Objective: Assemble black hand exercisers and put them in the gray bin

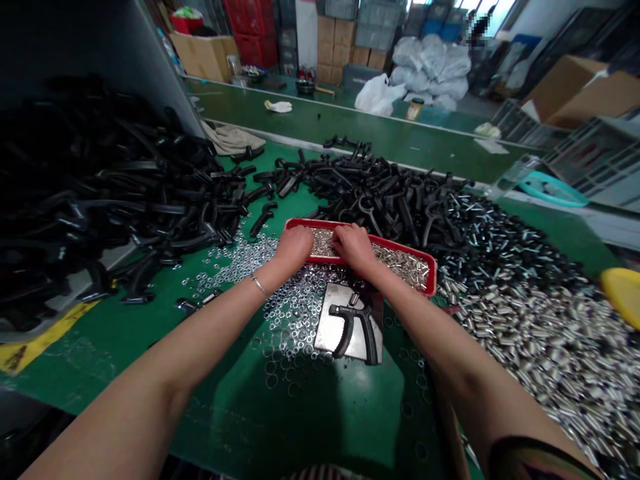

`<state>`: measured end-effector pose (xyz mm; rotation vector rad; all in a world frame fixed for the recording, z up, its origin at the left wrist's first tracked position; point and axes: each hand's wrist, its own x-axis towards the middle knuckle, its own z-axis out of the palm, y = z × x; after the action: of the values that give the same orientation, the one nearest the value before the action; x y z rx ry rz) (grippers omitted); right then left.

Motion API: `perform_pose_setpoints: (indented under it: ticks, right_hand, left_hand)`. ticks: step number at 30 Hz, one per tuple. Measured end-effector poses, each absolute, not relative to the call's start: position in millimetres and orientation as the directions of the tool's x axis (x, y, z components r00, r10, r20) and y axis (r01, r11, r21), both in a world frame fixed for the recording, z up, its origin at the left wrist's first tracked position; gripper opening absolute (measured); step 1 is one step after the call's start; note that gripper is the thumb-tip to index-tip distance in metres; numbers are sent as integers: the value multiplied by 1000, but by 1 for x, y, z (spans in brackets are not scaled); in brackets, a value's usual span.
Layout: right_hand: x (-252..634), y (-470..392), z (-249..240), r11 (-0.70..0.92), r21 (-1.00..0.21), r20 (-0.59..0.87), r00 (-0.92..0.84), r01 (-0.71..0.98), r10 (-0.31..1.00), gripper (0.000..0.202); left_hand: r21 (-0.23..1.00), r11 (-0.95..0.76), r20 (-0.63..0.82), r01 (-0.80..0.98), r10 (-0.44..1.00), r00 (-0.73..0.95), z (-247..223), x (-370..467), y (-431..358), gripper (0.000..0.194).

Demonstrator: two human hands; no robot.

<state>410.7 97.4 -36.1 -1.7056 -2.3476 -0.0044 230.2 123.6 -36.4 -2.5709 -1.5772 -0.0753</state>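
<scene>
Left hand [296, 244] and right hand [355, 245] both down at the red tray [433, 275], left at its left end, right over the middle. Within the tray, tiny metal pieces [323, 241] between the two hands and longer metal pins [407, 267] to the right. Likely light, hard and stiff, smooth enough to slip or roll between fingertips, hardly fragile; best taken singly, in a thumb-and-finger pinch around the middle, clear of neighbours. Left hand: curled, knuckles up, fingertips hidden below; cannot tell how tightly closed, nor on what. Right hand: fingers loosely bent, reaching down to the tiny metal pieces, apparently touching; cannot tell of any pinch. Just on the near side of the tray, black handle parts [344, 335] on a metal plate [326, 330], probably stiff and fairly light, easiest to hold by the curved legs. Left of the tray and on its near side, loose metal rings [295, 330]; beyond the tray, a heap of black parts [395, 193]; to its right, a spread of metal cylinders [530, 347].
</scene>
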Motion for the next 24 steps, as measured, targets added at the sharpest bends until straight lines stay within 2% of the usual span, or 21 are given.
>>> perform_pose_setpoints:
  ticks: [4, 6, 12, 16, 18, 21, 24]
  right_hand:
    - [422, 70, -34, 356, -318, 349, -240, 879, 906, 14]
    - [429, 60, -33, 359, -340, 375, -225, 869, 899, 16]
    - [421, 88, -27, 351, -80, 175, -334, 933, 926, 20]
    - [408, 110, -30, 357, -36, 170, -346, 934, 923, 16]
    - [406, 111, -34, 362, -24, 180, -352, 932, 918, 17]
    - [407, 107, -40, 352, -19, 197, -342, 936, 919, 20]
    - [409, 106, -47, 318, -18, 213, -307, 948, 928, 23]
  left_hand:
    - [-57, -430, 117, 901, 893, 434, -35, 232, 123, 34]
    - [-39, -432, 99, 901, 896, 434, -34, 233, 124, 33]
    - [-65, -416, 146, 907, 895, 421, -33, 234, 118, 36]
    - [-37, -385, 209, 922, 899, 384, -33, 231, 116, 33]
    - [57, -400, 239, 915, 895, 376, -35, 226, 119, 29]
    - [310, -470, 328, 827, 869, 371, -42, 216, 122, 17]
    - [548, -483, 414, 683, 866, 281, -50, 201, 115, 8]
